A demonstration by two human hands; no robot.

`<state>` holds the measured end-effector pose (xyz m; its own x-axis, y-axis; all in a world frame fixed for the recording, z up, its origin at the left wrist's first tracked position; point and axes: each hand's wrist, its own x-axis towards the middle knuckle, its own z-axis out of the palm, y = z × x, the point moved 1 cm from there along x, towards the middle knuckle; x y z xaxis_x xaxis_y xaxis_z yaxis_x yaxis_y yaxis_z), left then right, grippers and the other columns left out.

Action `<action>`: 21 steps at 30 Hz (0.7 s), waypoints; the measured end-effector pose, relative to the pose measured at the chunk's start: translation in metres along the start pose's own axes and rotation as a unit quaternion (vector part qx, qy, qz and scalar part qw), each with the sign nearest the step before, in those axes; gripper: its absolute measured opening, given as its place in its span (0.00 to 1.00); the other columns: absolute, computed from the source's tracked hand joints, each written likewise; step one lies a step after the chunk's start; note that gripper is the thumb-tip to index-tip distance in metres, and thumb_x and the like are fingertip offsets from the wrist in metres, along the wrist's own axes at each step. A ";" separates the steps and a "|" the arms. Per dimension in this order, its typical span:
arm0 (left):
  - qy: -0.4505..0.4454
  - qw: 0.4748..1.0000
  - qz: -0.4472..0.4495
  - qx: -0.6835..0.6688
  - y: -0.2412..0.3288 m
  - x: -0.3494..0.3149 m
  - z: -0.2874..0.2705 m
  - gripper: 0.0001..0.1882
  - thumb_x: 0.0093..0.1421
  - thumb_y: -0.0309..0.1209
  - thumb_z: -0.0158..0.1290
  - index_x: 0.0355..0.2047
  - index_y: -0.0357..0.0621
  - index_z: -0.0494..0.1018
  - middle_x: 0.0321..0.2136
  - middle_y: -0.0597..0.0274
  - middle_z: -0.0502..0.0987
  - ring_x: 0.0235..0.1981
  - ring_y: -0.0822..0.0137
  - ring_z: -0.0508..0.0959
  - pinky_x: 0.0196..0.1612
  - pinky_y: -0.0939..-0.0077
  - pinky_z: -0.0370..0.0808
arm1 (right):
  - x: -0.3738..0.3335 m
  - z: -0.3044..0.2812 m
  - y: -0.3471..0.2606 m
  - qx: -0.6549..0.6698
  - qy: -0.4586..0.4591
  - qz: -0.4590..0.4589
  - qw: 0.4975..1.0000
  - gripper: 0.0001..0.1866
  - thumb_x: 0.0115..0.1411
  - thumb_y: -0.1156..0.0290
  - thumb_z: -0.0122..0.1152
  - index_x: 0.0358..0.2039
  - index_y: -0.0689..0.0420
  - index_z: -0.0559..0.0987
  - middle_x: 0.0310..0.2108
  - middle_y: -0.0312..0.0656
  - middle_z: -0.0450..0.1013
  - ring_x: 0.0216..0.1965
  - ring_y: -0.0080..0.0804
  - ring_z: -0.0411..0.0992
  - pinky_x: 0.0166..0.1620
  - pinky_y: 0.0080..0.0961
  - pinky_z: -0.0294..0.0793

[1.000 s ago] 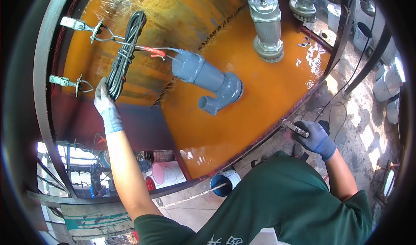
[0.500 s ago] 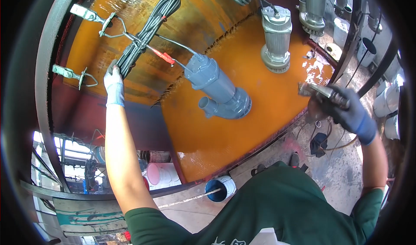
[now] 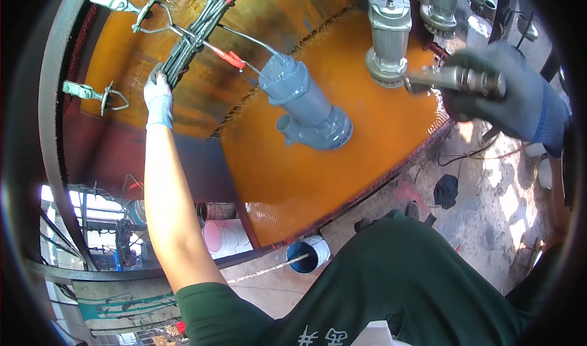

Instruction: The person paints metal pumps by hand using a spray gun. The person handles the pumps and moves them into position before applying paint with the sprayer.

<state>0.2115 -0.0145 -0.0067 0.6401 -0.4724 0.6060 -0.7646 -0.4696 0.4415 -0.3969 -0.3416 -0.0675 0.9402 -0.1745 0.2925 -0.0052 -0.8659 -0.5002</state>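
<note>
My left hand (image 3: 158, 95), in a pale glove, is closed round the lower end of a bundle of dark coiled cable (image 3: 211, 20). The cable runs to a wet-looking blue-grey submersible pump (image 3: 302, 101), tilted over an orange-coated surface (image 3: 269, 181). A red-sleeved wire hook (image 3: 228, 58) links the pump's top to a hanger by the coil. My right hand (image 3: 504, 95), in a dark glove, grips a metal spray gun (image 3: 455, 78), its nozzle end pointing left. The gun is apart from the pump, and its lower part is hidden.
A bare metal pump (image 3: 389, 40) hangs beyond the blue-grey one, with another pump (image 3: 440, 6) behind it. Clamp hangers (image 3: 85, 91) sit at the left by a curved frame (image 3: 50, 113). A paint bucket with a stick (image 3: 315, 251) and a pink-topped bucket (image 3: 226, 236) stand below.
My right hand with the spray gun has come up and looks larger, nearer the camera. The whole view has shifted slightly, moving the pump and cable a little upward. My left hand keeps its hold.
</note>
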 end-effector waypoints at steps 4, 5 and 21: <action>0.015 1.000 -0.004 -0.021 0.014 -0.003 0.003 0.20 0.75 0.33 0.47 0.61 0.36 0.77 0.51 0.48 0.82 0.50 0.61 0.81 0.58 0.67 0.75 | 0.001 0.011 -0.010 0.045 0.106 -0.094 0.989 0.28 0.64 0.66 0.74 0.60 0.62 0.75 0.44 0.46 0.78 0.42 0.34 0.80 0.46 0.32 0.82; 0.009 0.999 0.038 0.021 0.018 -0.013 0.002 0.20 0.74 0.34 0.47 0.60 0.37 0.77 0.50 0.47 0.83 0.50 0.59 0.82 0.57 0.66 0.75 | -0.001 0.018 -0.011 0.038 0.102 -0.113 0.988 0.29 0.64 0.66 0.74 0.62 0.62 0.74 0.45 0.46 0.78 0.43 0.35 0.80 0.48 0.32 0.82; 0.076 0.992 0.035 0.096 0.026 -0.045 -0.015 0.14 0.70 0.33 0.49 0.47 0.35 0.77 0.37 0.50 0.82 0.38 0.59 0.81 0.48 0.63 0.77 | -0.044 0.146 0.022 0.079 -0.143 0.007 0.986 0.18 0.61 0.58 0.74 0.44 0.56 0.80 0.31 0.50 0.78 0.38 0.54 0.79 0.42 0.45 0.79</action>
<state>0.1615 0.0054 -0.0124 0.5551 -0.3981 0.7303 -0.7695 -0.5791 0.2693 -0.3890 -0.2843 -0.2108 0.9982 -0.0263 0.0535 0.0133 -0.7766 -0.6299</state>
